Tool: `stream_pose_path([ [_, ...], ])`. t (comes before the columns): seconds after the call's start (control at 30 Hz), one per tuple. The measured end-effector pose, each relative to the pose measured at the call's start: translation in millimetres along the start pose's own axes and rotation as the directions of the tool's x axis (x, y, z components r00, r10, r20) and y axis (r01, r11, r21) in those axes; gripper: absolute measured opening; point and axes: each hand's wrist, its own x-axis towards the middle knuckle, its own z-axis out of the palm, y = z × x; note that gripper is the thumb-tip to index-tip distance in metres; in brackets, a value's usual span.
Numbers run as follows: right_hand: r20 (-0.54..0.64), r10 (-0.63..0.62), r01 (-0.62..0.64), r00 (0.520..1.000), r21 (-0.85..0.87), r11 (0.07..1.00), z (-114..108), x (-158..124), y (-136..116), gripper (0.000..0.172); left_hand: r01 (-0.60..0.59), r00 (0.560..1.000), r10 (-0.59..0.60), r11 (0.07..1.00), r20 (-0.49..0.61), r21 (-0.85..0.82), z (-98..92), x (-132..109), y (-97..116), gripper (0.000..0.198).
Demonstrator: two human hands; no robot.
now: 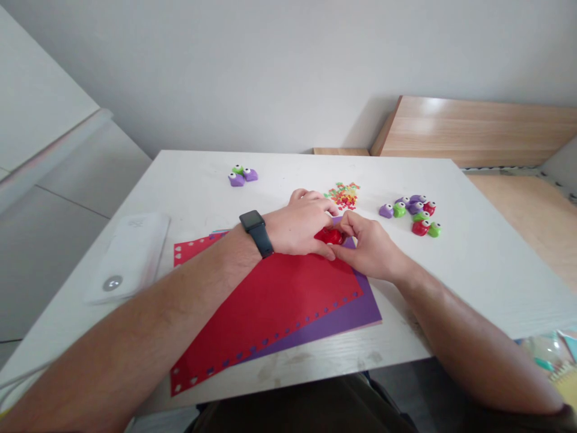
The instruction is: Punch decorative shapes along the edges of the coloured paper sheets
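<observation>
Both my hands meet over a small red paper punch (330,236) at the far corner of a red paper sheet (270,300). My left hand (300,228), with a dark watch on its wrist, curls around the punch from the left. My right hand (367,243) pinches it from the right with thumb and fingers. The red sheet has a row of punched holes along its edges and lies on a purple sheet (342,316). A small heap of coloured paper cut-outs (344,195) lies just beyond my hands.
Several purple, green and red punches (412,213) cluster to the right on the white table (473,258). Another small group of punches (242,175) sits at the far left. A white flat device (128,255) lies near the left edge. Wooden boards (478,129) lean behind.
</observation>
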Motion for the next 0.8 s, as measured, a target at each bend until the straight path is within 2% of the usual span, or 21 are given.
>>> stream_pose_path([
  [0.27,0.035,-0.018,0.018,0.999,0.027,0.999,1.1,-0.1,-2.2,0.041,-0.051,0.999,0.051,0.992,0.004,-0.116,2.6,-3.5,-4.4,0.042],
  [0.43,0.031,-0.009,0.008,0.999,0.016,1.000,0.7,1.5,-1.7,0.040,-0.024,1.000,0.025,0.993,0.005,-0.117,5.5,-3.1,-5.8,0.043],
  [0.53,0.039,0.006,-0.006,0.999,0.000,1.000,-0.2,2.4,-0.1,0.039,0.048,0.999,-0.048,0.994,0.012,-0.097,7.9,-2.9,-5.7,0.047],
  [0.63,0.028,0.011,-0.011,1.000,-0.015,1.000,-2.4,2.7,0.4,0.040,0.157,0.987,-0.161,0.980,-0.023,-0.119,8.9,-6.2,-1.9,0.062],
  [0.8,0.020,0.002,-0.002,1.000,-0.001,1.000,-6.9,2.5,-0.6,0.039,0.286,0.938,-0.313,0.941,-0.149,-0.179,8.4,-22.4,6.1,0.110],
])
